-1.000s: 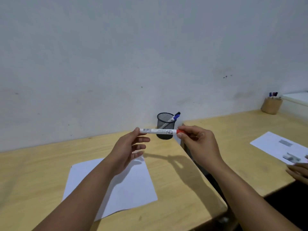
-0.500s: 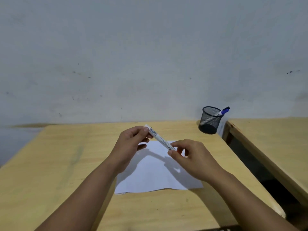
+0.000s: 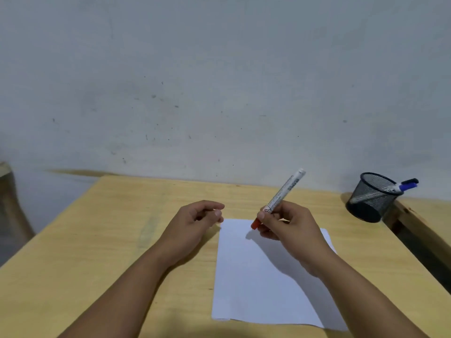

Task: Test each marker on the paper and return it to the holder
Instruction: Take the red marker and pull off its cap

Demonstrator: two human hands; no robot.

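Observation:
My right hand [image 3: 290, 230] grips a white marker [image 3: 284, 192] near its red end. That red end points down and left, just above the top edge of the white paper [image 3: 256, 284], while the marker's white tail slants up toward the wall. My left hand [image 3: 195, 223] hovers to the left of the paper with its fingers loosely curled and nothing in it. At the back right of the table stands the black mesh holder [image 3: 371, 198], in which a blue-capped marker [image 3: 405, 185] leans to the right.
The paper lies on a light wooden table [image 3: 97, 240] set against a pale wall. A second wooden table [image 3: 427, 215] stands to the right, with a dark gap between the two. The first table's left edge drops off at far left.
My left hand has let go of the marker and moved left. My right hand alone now holds it, swung round so the red end points down at the paper. The view has shifted left.

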